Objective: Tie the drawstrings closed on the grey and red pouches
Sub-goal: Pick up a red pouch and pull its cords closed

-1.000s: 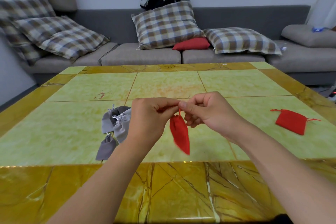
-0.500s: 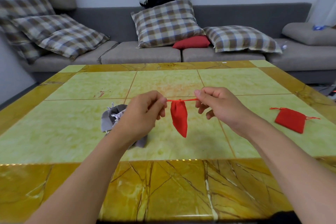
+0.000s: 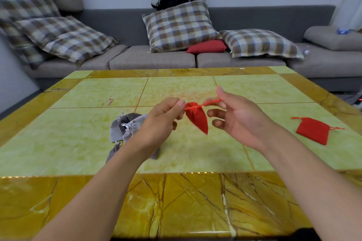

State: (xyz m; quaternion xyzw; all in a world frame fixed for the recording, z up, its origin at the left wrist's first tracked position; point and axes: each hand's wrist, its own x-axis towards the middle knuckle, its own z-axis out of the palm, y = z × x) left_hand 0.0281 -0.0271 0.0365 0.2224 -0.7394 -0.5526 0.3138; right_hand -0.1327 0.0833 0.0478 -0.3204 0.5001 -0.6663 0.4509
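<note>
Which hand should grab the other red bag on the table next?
Right hand, probably: the flat red pouch lies on its side; the left hand is farther away.

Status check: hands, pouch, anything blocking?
Left hand and right hand pinch the drawstrings, red pouch hanging between. Second red pouch lies untied. Nothing blocking.
</note>
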